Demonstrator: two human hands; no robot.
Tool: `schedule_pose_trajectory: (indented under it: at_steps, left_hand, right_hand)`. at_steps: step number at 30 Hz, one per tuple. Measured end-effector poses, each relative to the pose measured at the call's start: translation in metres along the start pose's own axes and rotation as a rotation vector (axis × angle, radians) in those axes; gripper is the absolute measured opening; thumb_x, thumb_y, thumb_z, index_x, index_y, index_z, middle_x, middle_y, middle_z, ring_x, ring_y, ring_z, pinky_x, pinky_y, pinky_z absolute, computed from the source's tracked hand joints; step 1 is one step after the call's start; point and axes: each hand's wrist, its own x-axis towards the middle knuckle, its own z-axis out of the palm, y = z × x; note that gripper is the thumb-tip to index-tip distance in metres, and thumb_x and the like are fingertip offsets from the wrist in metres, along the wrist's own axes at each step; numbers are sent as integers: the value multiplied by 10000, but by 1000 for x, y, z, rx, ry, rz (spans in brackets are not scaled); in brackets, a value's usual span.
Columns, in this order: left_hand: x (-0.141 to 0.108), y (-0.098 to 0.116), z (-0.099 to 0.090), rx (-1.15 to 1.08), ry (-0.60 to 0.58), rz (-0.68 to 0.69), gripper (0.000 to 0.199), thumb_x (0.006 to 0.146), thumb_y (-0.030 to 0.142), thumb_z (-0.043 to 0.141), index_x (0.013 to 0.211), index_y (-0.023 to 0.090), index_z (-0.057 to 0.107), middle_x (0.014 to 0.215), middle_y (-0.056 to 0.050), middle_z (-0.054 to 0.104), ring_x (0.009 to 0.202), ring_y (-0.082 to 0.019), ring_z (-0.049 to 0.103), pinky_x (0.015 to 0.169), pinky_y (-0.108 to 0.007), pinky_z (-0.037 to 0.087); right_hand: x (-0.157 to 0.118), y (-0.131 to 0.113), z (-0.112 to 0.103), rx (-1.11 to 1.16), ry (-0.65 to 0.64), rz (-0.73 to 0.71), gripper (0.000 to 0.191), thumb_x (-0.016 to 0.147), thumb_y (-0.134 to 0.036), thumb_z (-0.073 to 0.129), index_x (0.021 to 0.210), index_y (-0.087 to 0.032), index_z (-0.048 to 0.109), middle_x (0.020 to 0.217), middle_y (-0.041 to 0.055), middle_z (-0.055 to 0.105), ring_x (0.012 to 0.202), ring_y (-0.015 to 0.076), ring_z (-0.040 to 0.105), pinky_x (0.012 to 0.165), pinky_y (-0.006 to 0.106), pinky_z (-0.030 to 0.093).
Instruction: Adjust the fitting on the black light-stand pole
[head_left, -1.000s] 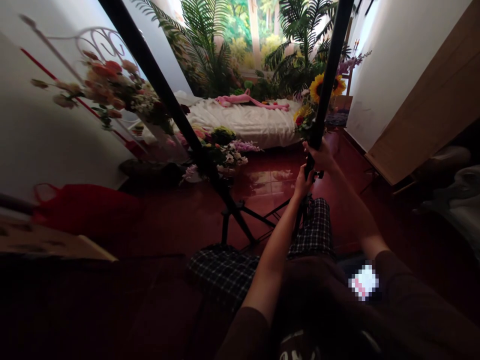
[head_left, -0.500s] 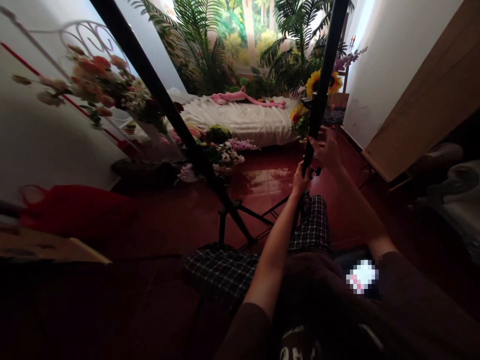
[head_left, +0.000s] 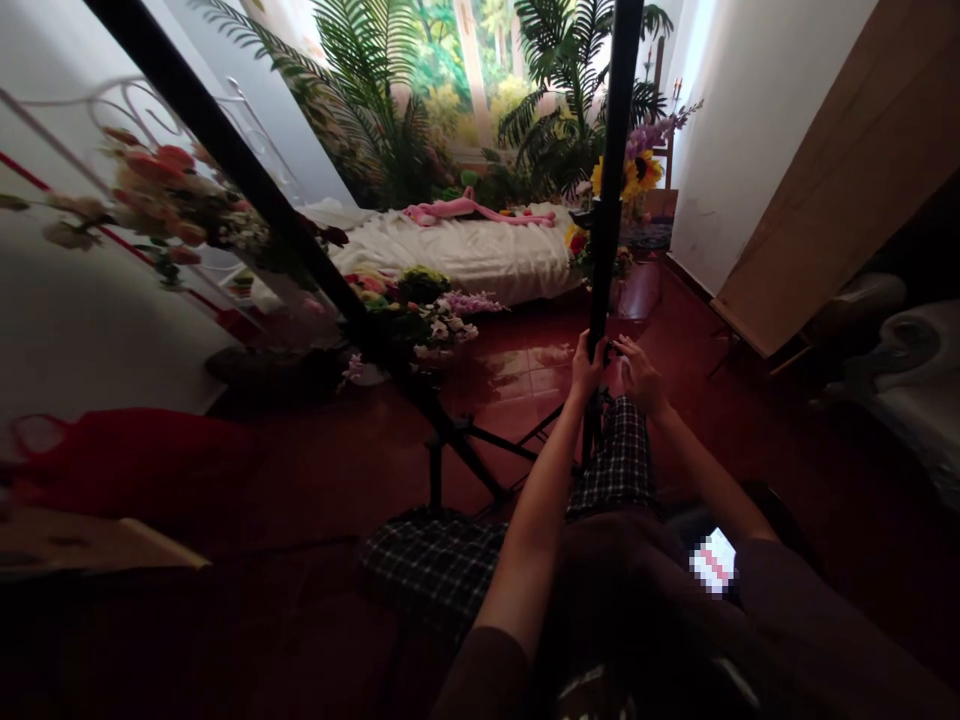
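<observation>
Rising near-upright right of centre, the black pole [head_left: 609,215] is clamped in my left hand [head_left: 586,370], my loosely open right hand [head_left: 641,380] just beside it.

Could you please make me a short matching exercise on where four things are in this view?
Things:
1. Left hand
2. Pink figure
3. Red bag
4. Sunflowers

Places:
A. Low on the left side of the picture
B. Partly behind the steeper dark pole, beyond the hands
C. Lying on the white bedding
D. Around the steeper dark pole, near the plaid-covered knee

Right pairs: 1-D, 2-C, 3-A, 4-B
</observation>
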Motion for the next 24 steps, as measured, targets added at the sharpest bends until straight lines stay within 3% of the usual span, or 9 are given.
schedule_pose_trajectory:
  at_steps: [5,12,18,21,24]
  left_hand:
    - [-2,3,0,0,-14,-4,398,946,494,505,1238,228,557,1048,-72,696,925,-183,657,866,-308,511]
    - [-1,0,0,-2,-11,27,364,953,451,505,1224,212,552,1087,-89,690,963,-193,663,899,-322,504]
    - [0,3,1,10,0,16,348,953,439,513,1213,211,553,1110,-86,692,993,-195,657,910,-318,503]
    - [-1,4,1,16,8,5,346,948,439,523,1204,210,560,1063,-86,704,956,-201,666,880,-319,509]
    - [-1,4,0,14,7,-6,353,944,448,528,1206,214,558,1036,-85,709,931,-207,675,852,-322,512]
  right_hand:
    - [2,-4,1,-67,17,76,509,969,-216,374,1476,-220,419,1463,88,519,1390,243,462,1159,467,408]
    - [12,-9,3,-66,43,155,533,923,-232,473,1456,-232,449,1382,92,592,1202,251,609,1029,447,524]
    - [10,-14,5,-124,-30,183,530,919,-254,486,1447,-230,447,1532,78,455,1269,300,582,937,438,572]
    - [16,-14,3,-99,19,212,505,921,-264,485,1422,-208,470,1448,99,551,1224,291,614,959,438,553]
    - [25,-13,-2,-34,65,254,461,937,-314,483,1387,-217,506,1297,92,666,1010,255,700,901,413,563]
